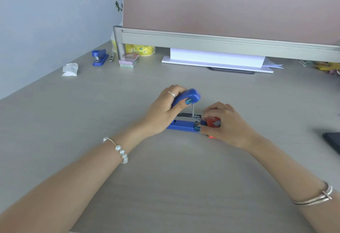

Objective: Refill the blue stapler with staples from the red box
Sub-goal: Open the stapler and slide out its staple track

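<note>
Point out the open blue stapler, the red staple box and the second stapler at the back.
blue stapler [181,126]: head view, on its blue base.
red staple box [213,121]: head view, on its red face beneath the right hand's fingers.
second stapler [99,57]: head view, on its blue body, far left of the desk.

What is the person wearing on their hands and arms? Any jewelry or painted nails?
Both arms are bare, with no sleeves showing. The left hand has a silver ring on one finger and a bracelet of white pearly beads on the wrist. The right hand has a thin silver bangle further up the arm. The fingernails are painted shiny blue-green.
</note>
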A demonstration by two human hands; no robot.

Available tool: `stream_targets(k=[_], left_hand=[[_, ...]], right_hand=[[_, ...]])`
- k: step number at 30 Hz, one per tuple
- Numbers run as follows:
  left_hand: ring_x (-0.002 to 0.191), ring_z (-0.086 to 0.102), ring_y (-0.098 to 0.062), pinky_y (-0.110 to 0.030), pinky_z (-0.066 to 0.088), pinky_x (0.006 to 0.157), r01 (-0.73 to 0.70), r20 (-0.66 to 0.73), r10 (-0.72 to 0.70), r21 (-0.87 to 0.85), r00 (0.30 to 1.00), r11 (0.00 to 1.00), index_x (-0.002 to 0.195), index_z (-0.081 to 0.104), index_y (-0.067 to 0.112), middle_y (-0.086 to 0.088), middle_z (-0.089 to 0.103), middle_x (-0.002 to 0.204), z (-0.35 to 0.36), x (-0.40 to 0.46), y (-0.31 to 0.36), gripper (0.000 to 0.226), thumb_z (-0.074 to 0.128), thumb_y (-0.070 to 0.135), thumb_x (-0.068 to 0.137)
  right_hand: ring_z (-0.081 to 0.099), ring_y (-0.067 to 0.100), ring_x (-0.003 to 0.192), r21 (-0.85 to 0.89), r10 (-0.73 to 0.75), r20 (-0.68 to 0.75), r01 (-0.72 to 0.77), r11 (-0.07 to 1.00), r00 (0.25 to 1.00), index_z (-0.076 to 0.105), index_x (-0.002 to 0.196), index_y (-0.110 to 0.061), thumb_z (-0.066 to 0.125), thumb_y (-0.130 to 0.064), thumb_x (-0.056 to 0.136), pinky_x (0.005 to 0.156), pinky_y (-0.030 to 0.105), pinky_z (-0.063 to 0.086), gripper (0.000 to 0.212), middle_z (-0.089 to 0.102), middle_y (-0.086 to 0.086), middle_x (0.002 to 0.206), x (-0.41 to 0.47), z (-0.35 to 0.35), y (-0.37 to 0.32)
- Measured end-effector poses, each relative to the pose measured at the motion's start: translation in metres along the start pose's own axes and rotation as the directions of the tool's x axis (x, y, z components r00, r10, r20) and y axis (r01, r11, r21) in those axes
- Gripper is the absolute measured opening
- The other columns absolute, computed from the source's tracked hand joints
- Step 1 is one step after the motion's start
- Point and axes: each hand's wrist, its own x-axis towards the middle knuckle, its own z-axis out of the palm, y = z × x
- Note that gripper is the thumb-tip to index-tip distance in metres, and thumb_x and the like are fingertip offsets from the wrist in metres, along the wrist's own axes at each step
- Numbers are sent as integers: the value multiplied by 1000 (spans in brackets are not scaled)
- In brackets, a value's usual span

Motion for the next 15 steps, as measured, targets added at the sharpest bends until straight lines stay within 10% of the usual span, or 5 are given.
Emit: stream_targets(k=[15], left_hand=[[83,60,-2,-15,47,77,71,-26,-85,-337,996,939,91,64,28,22,69,80,-56,-5,-8,13,65,20,80]], right_hand=[[43,19,103,12,-3,-16,3,1000,1000,58,75,-40,67,-38,69,90,33,39,11,55,-6,107,0,3,3]])
